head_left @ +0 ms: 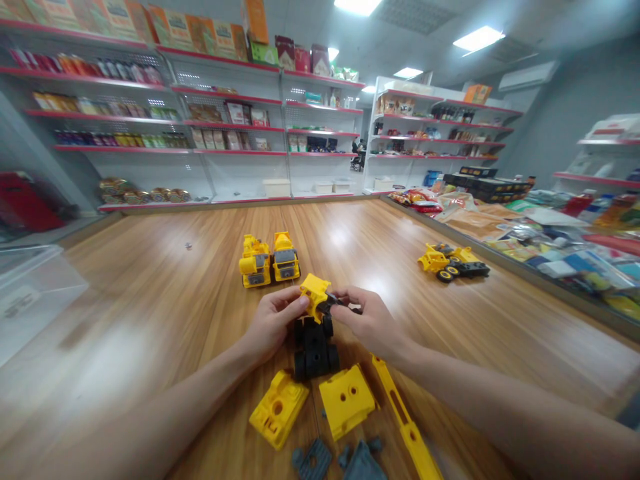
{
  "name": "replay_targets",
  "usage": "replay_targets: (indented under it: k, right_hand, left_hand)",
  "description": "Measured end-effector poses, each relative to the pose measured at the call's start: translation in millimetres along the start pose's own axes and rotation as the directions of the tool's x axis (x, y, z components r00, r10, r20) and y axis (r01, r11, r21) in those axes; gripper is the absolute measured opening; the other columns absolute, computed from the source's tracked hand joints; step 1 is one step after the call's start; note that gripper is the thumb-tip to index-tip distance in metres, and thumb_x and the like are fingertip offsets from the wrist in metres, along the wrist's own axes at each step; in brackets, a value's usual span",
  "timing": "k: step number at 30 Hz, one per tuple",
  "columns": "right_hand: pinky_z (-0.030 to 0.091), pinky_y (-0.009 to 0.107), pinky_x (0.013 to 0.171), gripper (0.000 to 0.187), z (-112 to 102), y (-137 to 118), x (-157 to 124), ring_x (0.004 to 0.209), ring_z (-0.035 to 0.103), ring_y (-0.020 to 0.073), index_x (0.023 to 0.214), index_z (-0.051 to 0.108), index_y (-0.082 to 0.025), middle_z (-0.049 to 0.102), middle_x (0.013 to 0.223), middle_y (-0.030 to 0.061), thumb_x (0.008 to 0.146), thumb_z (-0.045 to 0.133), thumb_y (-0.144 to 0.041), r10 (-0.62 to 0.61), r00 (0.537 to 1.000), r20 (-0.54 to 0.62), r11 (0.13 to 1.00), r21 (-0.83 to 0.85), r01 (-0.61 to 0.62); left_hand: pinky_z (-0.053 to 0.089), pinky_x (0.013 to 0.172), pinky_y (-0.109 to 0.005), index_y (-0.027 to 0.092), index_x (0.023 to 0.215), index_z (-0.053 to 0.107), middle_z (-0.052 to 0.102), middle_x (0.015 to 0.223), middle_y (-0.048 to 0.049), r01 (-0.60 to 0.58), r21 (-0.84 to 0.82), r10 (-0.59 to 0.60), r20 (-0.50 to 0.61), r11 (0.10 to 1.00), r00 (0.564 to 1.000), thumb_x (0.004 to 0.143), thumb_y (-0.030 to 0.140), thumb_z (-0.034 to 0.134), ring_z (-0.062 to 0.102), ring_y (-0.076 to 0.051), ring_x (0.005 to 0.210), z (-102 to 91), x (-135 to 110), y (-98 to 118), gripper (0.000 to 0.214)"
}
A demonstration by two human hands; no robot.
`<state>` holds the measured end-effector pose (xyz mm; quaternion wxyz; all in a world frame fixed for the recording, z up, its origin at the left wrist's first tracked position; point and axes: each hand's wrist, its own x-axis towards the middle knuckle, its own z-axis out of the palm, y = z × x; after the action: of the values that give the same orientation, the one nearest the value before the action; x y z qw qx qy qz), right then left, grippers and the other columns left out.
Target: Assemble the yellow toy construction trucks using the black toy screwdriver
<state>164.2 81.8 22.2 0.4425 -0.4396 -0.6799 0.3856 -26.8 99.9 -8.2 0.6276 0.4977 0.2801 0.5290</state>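
Item under inspection: black wheeled chassis (315, 348), resting on the wooden table (150, 300) directly in front of the person, between both hands. A yellow cab piece (314, 293) sits at its far end, raised slightly.

Left hand (273, 323): fingers closed on the near-left side of the yellow cab piece, thumb on top. Right hand (367, 320): fingertips pinched together on a small dark part (341, 303), which touches the cab's right side. Whether that part is a tool or a fastener cannot be told.

Orientation: the chassis's long axis runs away from the person, nearly straight up the picture. The cab end points toward two assembled yellow trucks (270, 261) farther up the table.

Assessment of the fitting in hand: the left hand should brace the cab squarely over the chassis so that the dark part enters straight, without side load. The wheels may roll, so downward pressure would be prudent.

Surroundings: two yellow body panels (279, 408) (347, 400) just below the chassis, a long yellow boom (405, 427) to their right, grey parts (313, 460) at the near edge, and another toy vehicle (450, 261) well apart to the right.
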Motion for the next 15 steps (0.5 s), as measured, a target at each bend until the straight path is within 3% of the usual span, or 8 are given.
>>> replay_targets:
  k: [4,8,10,15]
  right_hand:
    - [0.047,0.023,0.065,0.022,-3.9,-1.1,-2.3,0.075,0.061,0.0129,0.101,0.068,-0.018,0.069,0.088,0.0023,0.082,0.057,-0.017,-0.242,0.97,0.004,0.947,-0.215,0.237]
    - [0.049,0.026,0.073,0.027,-5.9,2.9,-4.0,0.079,0.063,0.0145,0.104,0.066,-0.017,0.067,0.09,0.0045,0.078,0.058,-0.011,-0.497,0.866,0.056,0.794,-0.372,0.48]
    - [0.049,0.025,0.072,0.029,-6.4,6.2,-4.4,0.079,0.063,0.0147,0.106,0.065,-0.017,0.066,0.089,0.0047,0.079,0.057,-0.01,-0.538,0.84,0.075,0.746,-0.422,0.515]
    - [0.05,0.024,0.069,0.031,-6.8,11.5,-4.5,0.079,0.064,0.0145,0.109,0.064,-0.019,0.066,0.092,0.0048,0.08,0.057,-0.011,-0.551,0.828,0.101,0.708,-0.468,0.528]
  left_hand:
    - [0.053,0.078,-0.033,0.017,0.105,0.071,0.072,0.104,-0.0096,0.007,-0.094,-0.006,0.012,0.996,1.0,0.083,0.028,0.067,0.068,-0.023,0.091,-1.2,0.7,2.0,0.025]
    - [0.053,0.087,-0.039,0.016,0.101,0.071,0.069,0.111,-0.0113,0.003,-0.213,0.001,0.019,0.977,1.0,0.085,0.029,0.062,0.067,-0.024,0.096,0.4,0.0,8.7,0.022]
    - [0.052,0.09,-0.042,0.016,0.1,0.071,0.069,0.113,-0.0122,0.016,-0.229,-0.012,0.019,0.973,1.0,0.085,0.032,0.062,0.067,-0.026,0.098,0.6,-0.6,11.1,0.024]
    - [0.049,0.095,-0.042,0.013,0.106,0.07,0.069,0.112,-0.0136,0.046,-0.24,-0.044,0.012,0.97,0.999,0.085,0.04,0.059,0.065,-0.028,0.105,-1.7,-0.2,11.4,0.035]
